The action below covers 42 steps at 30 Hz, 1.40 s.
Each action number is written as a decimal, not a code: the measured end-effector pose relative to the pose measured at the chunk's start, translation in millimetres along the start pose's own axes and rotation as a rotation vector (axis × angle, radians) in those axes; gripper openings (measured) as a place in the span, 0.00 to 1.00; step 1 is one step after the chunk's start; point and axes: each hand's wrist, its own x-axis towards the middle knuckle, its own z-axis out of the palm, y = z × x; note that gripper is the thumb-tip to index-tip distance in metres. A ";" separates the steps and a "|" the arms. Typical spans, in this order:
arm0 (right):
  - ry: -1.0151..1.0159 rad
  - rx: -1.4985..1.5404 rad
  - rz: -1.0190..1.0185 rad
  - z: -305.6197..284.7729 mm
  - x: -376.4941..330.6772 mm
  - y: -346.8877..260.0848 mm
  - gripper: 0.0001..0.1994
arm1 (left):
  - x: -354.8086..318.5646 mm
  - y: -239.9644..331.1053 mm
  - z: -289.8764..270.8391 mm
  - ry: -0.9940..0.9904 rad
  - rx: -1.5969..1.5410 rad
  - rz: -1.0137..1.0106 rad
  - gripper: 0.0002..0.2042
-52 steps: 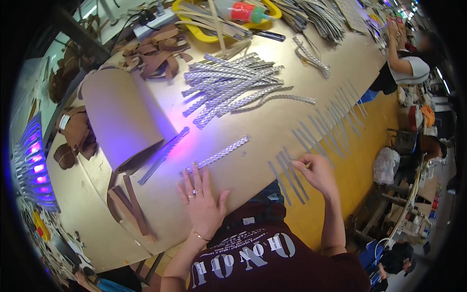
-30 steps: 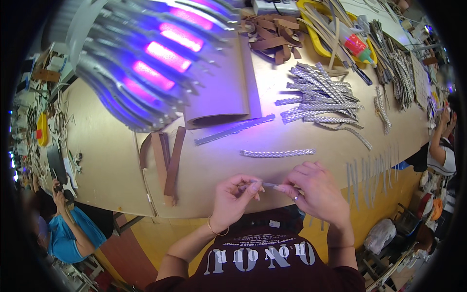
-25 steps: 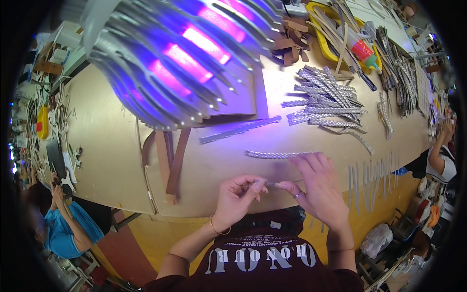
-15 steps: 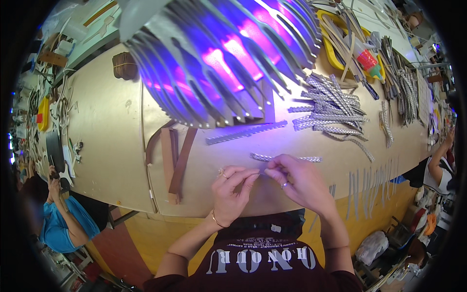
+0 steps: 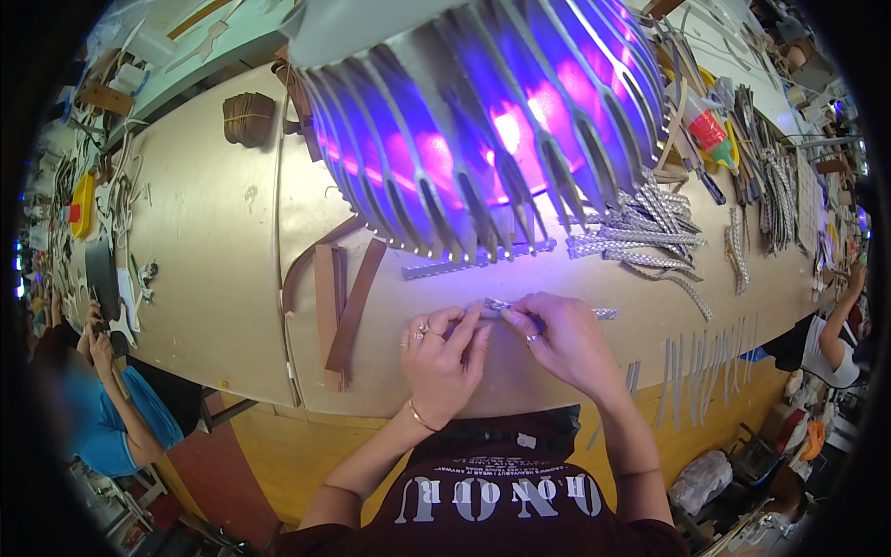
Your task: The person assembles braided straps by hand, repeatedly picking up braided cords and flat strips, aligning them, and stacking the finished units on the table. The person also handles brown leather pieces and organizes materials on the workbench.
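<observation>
A silver braided strip (image 5: 605, 314) lies across the near part of the table, passing beneath my right hand (image 5: 568, 345). That hand's thumb and forefinger are pinched together on the strip near its left end. My left hand (image 5: 444, 360), with rings and a bracelet, has its fingertips closed at that same end. The fingers cover much of the strip. Beyond my hands, another braided strip (image 5: 436, 269) lies partly behind the lamp, and a pile of braided strips (image 5: 650, 232) is to the right.
A finned lamp (image 5: 483, 139) with purple light hangs over the far middle. Brown strips (image 5: 336, 316) lie to the left, near a banded brown bundle (image 5: 248, 119). Thin grey strips (image 5: 691, 371) hang along the right front edge. A bottle (image 5: 707, 132) stands far right. Other people sit at both sides.
My fingertips have moved from just in front of the strip onto its left end. The view has shifted slightly, so the lamp appears further right and lower.
</observation>
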 end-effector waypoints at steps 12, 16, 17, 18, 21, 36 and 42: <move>0.060 -0.029 -0.001 8.8 -2.1 5.5 0.08 | -9.5 -3.6 8.0 -0.078 0.120 0.090 0.16; 0.062 -0.040 -0.006 8.9 -1.3 4.7 0.09 | -9.4 -3.1 7.1 -0.083 0.140 0.101 0.15; 0.071 -0.051 -0.011 9.3 -0.9 4.5 0.09 | -9.2 -2.9 7.0 -0.089 0.137 0.099 0.15; 0.080 -0.062 -0.018 9.8 -0.7 4.3 0.10 | -9.0 -2.7 7.0 -0.084 0.139 0.103 0.15; 0.082 -0.088 -0.006 11.7 0.0 4.2 0.10 | -8.5 -2.3 6.9 -0.082 0.140 0.106 0.15; 0.067 -0.102 0.006 13.3 1.8 6.0 0.11 | -5.4 1.3 7.6 -0.143 0.156 0.120 0.21; 0.063 -0.115 0.038 10.6 0.8 6.4 0.10 | -2.6 4.0 8.7 -0.189 0.224 0.149 0.22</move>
